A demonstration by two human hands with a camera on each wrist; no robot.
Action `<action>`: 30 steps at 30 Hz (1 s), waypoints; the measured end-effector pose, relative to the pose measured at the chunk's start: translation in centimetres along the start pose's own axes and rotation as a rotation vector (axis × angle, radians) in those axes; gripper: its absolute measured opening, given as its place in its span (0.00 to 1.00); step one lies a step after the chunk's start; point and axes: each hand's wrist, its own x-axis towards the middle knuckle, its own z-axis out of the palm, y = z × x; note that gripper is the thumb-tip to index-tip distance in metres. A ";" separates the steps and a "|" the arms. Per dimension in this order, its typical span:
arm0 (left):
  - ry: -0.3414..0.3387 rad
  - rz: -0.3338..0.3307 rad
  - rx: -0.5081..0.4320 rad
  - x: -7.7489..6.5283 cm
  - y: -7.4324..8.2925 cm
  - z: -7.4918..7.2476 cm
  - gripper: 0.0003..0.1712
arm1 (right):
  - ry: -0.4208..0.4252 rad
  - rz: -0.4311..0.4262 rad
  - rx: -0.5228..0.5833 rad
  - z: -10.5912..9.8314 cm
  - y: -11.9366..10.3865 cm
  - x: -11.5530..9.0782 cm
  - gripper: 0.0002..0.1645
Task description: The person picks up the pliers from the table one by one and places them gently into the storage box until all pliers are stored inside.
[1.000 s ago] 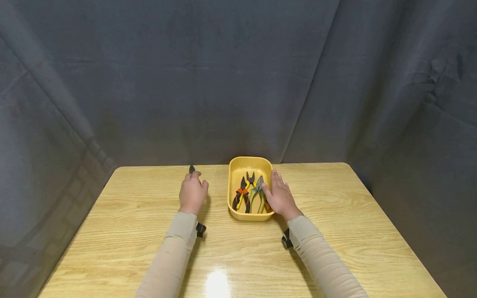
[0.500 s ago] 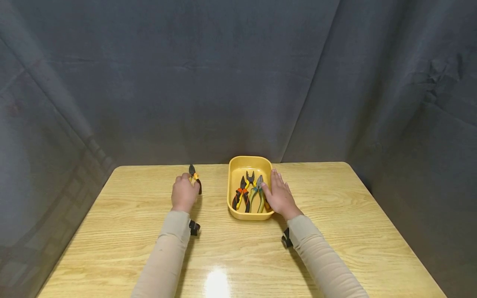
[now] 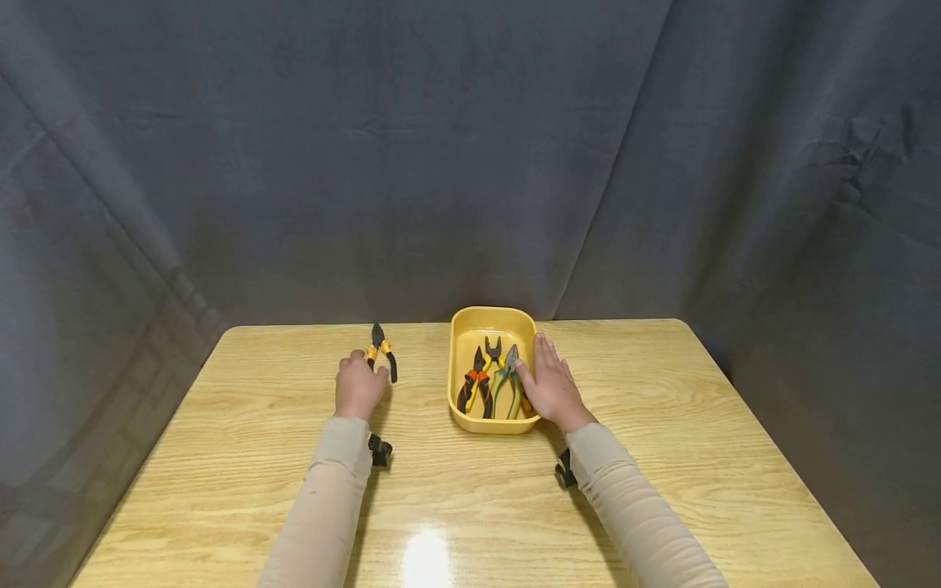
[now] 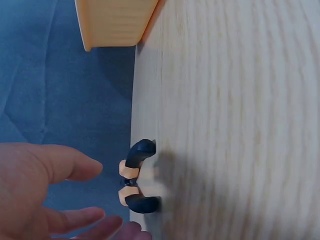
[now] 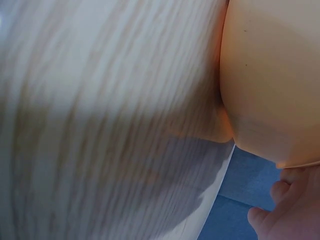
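Note:
A pair of pliers (image 3: pixel 378 336) with a black head and orange-and-black handles lies spread near the table's far edge. My left hand (image 3: pixel 359 387) is just at its near left side. In the left wrist view, thumb and fingers of the left hand (image 4: pixel 37 192) stand apart, with a gap before the pliers' handles (image 4: pixel 142 204). My right hand (image 3: pixel 555 390) rests on the right side of a yellow tray (image 3: pixel 461 319), straight fingers outside, thumb over the rim. Inside lie red-and-black pliers (image 3: pixel 479 378), yellow-handled pliers (image 3: pixel 493 349) and green-handled pliers (image 3: pixel 510 376).
The wooden table (image 3: pixel 470 506) ends at a dark grey curtain (image 3: pixel 412 163) at the back and sides. A small part of another orange tool (image 3: pixel 526 404) shows by the tray's right wall. Each wrist wears a black camera (image 3: pixel 380 451).
My left hand has let go of the pliers and drawn back toward the left and nearer me, leaving them on the table with handles spread. The right hand and tray have stayed put.

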 end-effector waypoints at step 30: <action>-0.001 -0.068 -0.063 0.7 -1.7 1.6 0.32 | -0.004 0.001 0.007 -0.2 0.3 -0.4 0.45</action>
